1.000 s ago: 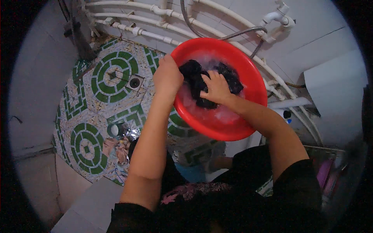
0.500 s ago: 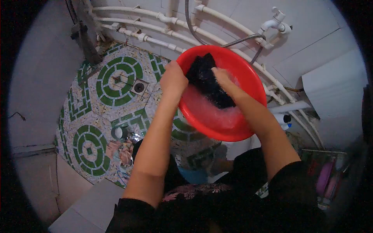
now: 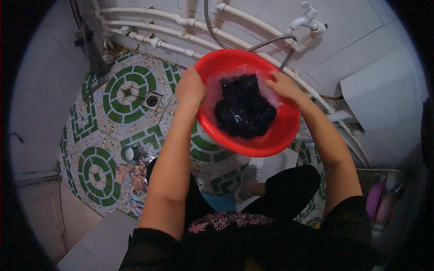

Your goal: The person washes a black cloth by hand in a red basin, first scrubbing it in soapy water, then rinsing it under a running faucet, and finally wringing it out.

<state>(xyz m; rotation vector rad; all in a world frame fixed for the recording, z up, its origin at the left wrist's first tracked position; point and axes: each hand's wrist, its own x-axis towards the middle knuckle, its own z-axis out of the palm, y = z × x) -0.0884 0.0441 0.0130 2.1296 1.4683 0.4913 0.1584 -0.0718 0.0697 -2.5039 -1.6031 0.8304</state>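
A red plastic basin (image 3: 253, 148) holds cloudy, sudsy water and a wet, bunched black cloth garment (image 3: 244, 108). My left hand (image 3: 190, 86) is closed on the basin's left rim, its fingers partly hidden. Across from it, my right hand (image 3: 284, 86) lies over the right rim, thumb side inward above the suds and beside the garment. It appears to grip the rim, though some of its fingers are hidden. Neither hand touches the garment, which sits in the middle of the basin.
White pipes (image 3: 167, 38) and a tap (image 3: 307, 20) with a flexible hose (image 3: 271, 43) run along the tiled wall. A floor drain (image 3: 153, 101) lies at left. Near my legs are a green cup (image 3: 130, 154), crumpled cloth (image 3: 133, 177) and a white squat toilet (image 3: 273, 165).
My right hand has let go of the black garment and moved right to the basin's rim. The garment has spread lower in the basin. The basin appears slightly farther left in view.
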